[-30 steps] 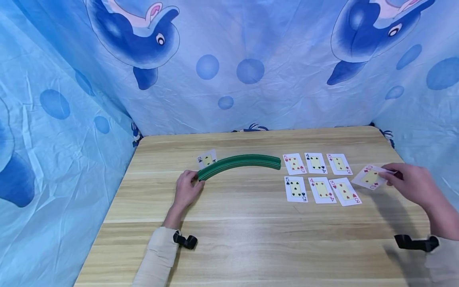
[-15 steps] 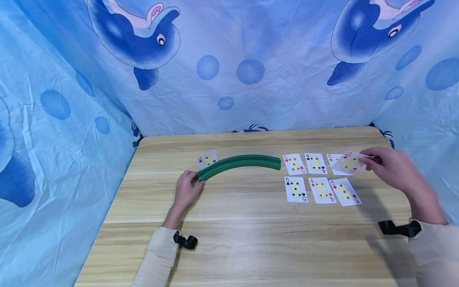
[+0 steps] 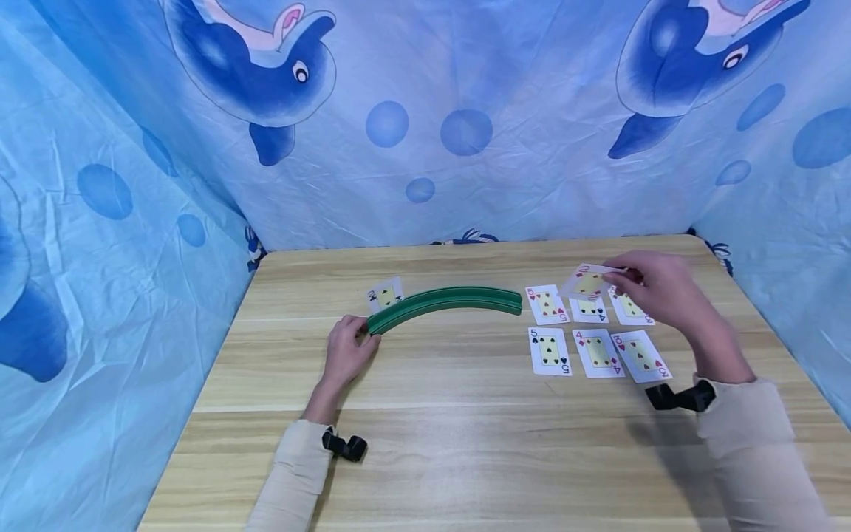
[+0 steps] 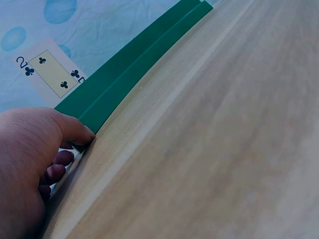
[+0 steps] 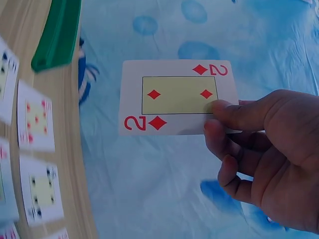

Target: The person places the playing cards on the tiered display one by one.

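My right hand point(image 3: 658, 288) pinches the two of diamonds point(image 5: 174, 97) by one short edge between thumb and fingers. In the head view it hovers over the upper row, partly covering the four of spades point(image 3: 590, 310). My left hand point(image 3: 347, 347) grips the left end of a curved green card holder point(image 3: 445, 299), which rests on the table. A two of clubs point(image 4: 52, 72) stands tilted in the holder near that hand, its lower edge hidden in the slot. In the left wrist view the thumb presses the holder's front.
Right of the holder lie the five of hearts point(image 3: 547, 304) and three of diamonds point(image 3: 628, 307). Below them are the five of spades point(image 3: 549, 351), four of diamonds point(image 3: 598, 353) and three of hearts point(image 3: 641, 355). A blue dolphin-print curtain point(image 3: 425, 111) surrounds the wooden table point(image 3: 452, 443).
My right hand has carried the two of diamonds leftward from beyond the right end of the rows to above the four of spades. The left hand and holder have stayed put.
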### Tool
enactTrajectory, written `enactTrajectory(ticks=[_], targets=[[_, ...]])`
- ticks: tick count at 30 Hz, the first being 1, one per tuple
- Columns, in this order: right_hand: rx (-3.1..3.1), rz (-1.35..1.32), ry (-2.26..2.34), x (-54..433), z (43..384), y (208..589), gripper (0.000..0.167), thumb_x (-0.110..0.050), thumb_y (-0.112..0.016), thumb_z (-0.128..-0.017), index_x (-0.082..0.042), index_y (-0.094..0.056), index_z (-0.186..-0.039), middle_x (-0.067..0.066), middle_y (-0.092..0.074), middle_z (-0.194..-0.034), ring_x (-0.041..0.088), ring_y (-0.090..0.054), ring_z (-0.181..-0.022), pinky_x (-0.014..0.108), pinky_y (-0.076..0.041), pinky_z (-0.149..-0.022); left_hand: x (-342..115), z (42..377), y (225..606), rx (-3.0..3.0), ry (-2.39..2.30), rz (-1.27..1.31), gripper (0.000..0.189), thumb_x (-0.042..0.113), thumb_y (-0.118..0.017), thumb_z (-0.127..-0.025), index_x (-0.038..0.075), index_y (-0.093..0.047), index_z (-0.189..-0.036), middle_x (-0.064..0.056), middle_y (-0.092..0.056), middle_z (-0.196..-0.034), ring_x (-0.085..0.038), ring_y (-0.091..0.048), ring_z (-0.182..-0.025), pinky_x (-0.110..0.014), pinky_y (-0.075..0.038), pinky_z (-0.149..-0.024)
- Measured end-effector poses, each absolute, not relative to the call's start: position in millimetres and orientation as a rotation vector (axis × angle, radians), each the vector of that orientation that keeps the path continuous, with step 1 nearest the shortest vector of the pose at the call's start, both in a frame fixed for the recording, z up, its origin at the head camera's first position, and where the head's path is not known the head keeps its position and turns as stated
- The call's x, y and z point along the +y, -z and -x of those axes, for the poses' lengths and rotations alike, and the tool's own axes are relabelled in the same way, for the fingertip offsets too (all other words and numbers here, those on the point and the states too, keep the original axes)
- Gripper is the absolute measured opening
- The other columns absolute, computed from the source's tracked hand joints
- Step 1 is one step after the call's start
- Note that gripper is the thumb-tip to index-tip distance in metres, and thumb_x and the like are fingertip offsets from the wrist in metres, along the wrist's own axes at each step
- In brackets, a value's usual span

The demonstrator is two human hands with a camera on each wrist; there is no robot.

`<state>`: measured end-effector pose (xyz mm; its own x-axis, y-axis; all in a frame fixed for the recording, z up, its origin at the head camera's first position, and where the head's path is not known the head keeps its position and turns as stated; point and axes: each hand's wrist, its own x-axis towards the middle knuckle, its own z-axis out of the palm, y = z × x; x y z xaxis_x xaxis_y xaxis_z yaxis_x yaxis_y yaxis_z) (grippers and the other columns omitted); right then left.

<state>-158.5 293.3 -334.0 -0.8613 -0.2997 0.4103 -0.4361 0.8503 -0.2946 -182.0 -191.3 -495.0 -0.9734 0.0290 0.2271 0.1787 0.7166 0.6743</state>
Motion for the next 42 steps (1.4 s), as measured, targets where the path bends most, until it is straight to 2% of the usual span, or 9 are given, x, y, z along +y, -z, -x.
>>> enactTrajectory(ticks=[7, 12, 21, 42], targets=[[-2.691, -0.650, -0.587, 257, 171, 333, 0.018, -0.005, -0.069, -0.091, 0.000, -0.074, -0.108, 0.008, -0.073, -0.082, 0.009, -0.054, -0.064, 0.025, -0.045, -0.060, -192, 182, 494, -2.723, 1.091, 0.174, 0.032, 0.014, -0.074, -0.085, -0.003, -0.070, -0.111, -0.018, -0.064, -0.105, -0.034, -0.057, -0.098, -0.043, -0.043, -0.089], [-2.744, -0.676, -0.640, 233, 178, 328, 0.019, -0.006, -0.066, -0.094, -0.001, -0.073, -0.111, 0.014, -0.074, -0.094, 0.017, -0.058, -0.070, 0.032, -0.047, -0.066, -192, 183, 492, -2.719, 1.091, 0.181, 0.032, 0.014, -0.074, -0.085, -0.003, -0.070, -0.112, -0.018, -0.065, -0.105, -0.034, -0.057, -0.098, -0.043, -0.043, -0.089], [-2.757, -0.765, -0.769, 185, 195, 331, 0.021, -0.007, -0.065, -0.095, -0.001, -0.073, -0.114, 0.018, -0.074, -0.106, 0.026, -0.070, -0.083, 0.041, -0.057, -0.074, -191, 184, 491, -2.701, 1.090, 0.188, 0.034, 0.013, -0.075, -0.083, -0.005, -0.070, -0.112, -0.019, -0.064, -0.104, -0.033, -0.057, -0.096, -0.042, -0.044, -0.087], [-2.728, -0.947, -0.845, 100, 214, 341, 0.020, -0.007, -0.063, -0.096, -0.004, -0.075, -0.112, 0.014, -0.076, -0.108, 0.025, -0.073, -0.094, 0.039, -0.060, -0.081, -193, 183, 493, -2.739, 1.105, 0.160, 0.035, 0.015, -0.075, -0.084, -0.003, -0.070, -0.114, -0.017, -0.064, -0.106, -0.032, -0.057, -0.099, -0.043, -0.044, -0.089]])
